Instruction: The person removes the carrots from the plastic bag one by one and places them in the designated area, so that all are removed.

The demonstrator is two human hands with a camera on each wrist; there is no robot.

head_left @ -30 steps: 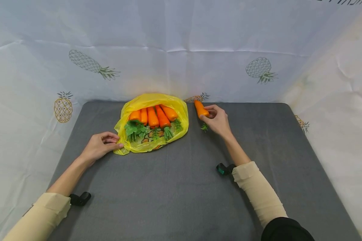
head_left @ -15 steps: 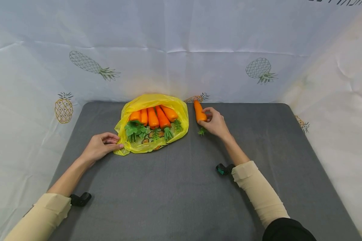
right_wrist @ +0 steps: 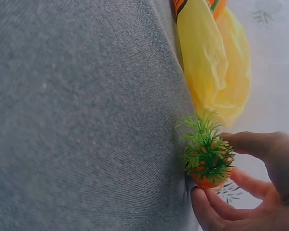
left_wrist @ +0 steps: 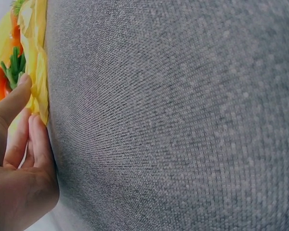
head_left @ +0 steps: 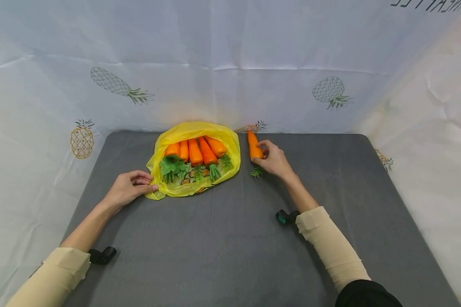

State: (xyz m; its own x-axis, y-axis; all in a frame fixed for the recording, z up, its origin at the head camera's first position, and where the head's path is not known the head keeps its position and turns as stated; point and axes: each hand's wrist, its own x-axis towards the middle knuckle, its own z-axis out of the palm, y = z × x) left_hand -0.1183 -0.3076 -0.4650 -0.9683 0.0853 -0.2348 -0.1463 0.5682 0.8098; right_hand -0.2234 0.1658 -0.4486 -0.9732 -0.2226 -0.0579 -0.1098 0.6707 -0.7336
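Note:
A yellow plastic bag (head_left: 196,127) lies on its side at the back of the grey table, its mouth spread toward me. Several orange carrots (head_left: 194,151) with green tops are inside it. At the bag's left front corner my left hand (head_left: 127,187) pinches the rim between thumb and fingers; the left wrist view shows the thumb on the yellow film (left_wrist: 37,62). To the right of the bag my right hand (head_left: 275,159) grips one more carrot (head_left: 254,143) near its leafy end. That carrot's green top (right_wrist: 208,151) faces the right wrist camera, and its tip points to the back.
The grey-covered table (head_left: 215,247) ends at a white cloth backdrop (head_left: 230,94) printed with pineapples. More of this cloth hangs at the left and right sides. A black wrist device (head_left: 103,255) sits at the left sleeve, another wrist device (head_left: 287,216) at the right.
My right hand has moved slightly left and the carrot in it has turned more upright in view, closer to pointing straight back. The left hand and the bag have stayed in place.

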